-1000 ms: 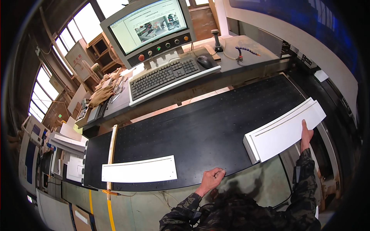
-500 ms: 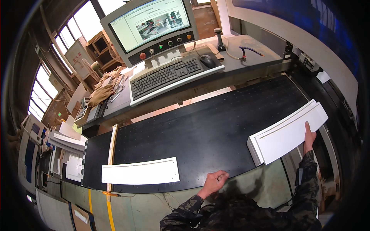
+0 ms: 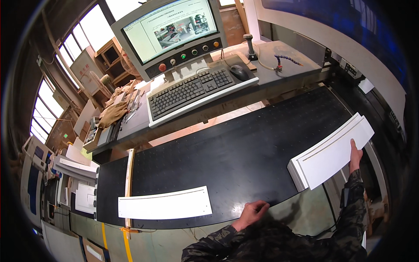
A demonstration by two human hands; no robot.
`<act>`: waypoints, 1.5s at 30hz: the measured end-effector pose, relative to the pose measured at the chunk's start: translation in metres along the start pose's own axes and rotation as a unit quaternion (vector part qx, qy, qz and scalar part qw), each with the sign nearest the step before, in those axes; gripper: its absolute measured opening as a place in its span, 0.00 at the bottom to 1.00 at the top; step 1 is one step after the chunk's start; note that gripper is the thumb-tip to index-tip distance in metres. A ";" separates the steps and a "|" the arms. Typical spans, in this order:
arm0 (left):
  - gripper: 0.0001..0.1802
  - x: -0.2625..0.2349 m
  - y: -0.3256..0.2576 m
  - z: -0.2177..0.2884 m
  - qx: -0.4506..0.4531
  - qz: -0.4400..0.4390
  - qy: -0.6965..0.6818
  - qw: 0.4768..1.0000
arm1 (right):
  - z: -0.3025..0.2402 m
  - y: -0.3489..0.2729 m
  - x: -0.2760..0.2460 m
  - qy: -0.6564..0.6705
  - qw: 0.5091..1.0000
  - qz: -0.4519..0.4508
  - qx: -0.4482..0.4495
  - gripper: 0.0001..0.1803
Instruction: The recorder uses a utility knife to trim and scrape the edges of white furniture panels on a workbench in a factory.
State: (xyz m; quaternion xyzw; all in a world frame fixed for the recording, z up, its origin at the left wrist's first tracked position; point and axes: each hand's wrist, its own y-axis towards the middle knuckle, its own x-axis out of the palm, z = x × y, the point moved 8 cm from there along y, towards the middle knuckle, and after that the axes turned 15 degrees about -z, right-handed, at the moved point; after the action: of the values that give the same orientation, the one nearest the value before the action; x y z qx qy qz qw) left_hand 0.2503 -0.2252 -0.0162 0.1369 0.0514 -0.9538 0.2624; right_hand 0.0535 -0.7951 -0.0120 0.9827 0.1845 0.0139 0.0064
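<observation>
My right hand (image 3: 356,158) grips the near edge of a white panel (image 3: 331,161), thumb on its upper face and fingers hidden beneath. That panel has a thin groove along its far edge and lies slightly offset on a stack of similar panels (image 3: 297,177) at the right of the black table. By the table's front edge, my left hand (image 3: 252,215) is closed in a loose fist, with no object showing in it. Farther left, another white panel (image 3: 163,203) lies flat, with a groove along its far side and small holes near its ends.
The black perforated table (image 3: 227,153) carries a wooden strip (image 3: 128,187) across its left part. Behind it, a grey bench holds a monitor (image 3: 170,32), a keyboard (image 3: 192,92), a mouse (image 3: 238,73) and a handheld scanner (image 3: 250,48). A large machine housing (image 3: 345,39) stands at right.
The whole view has shifted slightly. My left hand has turned a little, its fingers still curled. The right hand keeps its grip on the panel.
</observation>
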 end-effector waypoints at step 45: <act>0.13 0.001 0.001 -0.001 -0.012 -0.045 0.021 0.999 | -0.005 -0.003 -0.005 -0.035 0.999 -0.016 -0.014 0.31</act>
State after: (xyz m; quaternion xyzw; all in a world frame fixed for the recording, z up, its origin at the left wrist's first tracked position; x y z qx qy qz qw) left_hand 0.2504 -0.2260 -0.0178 0.1514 0.0743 -0.9609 0.2197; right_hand 0.0473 -0.7946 -0.0069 0.9794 0.1993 -0.0184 0.0272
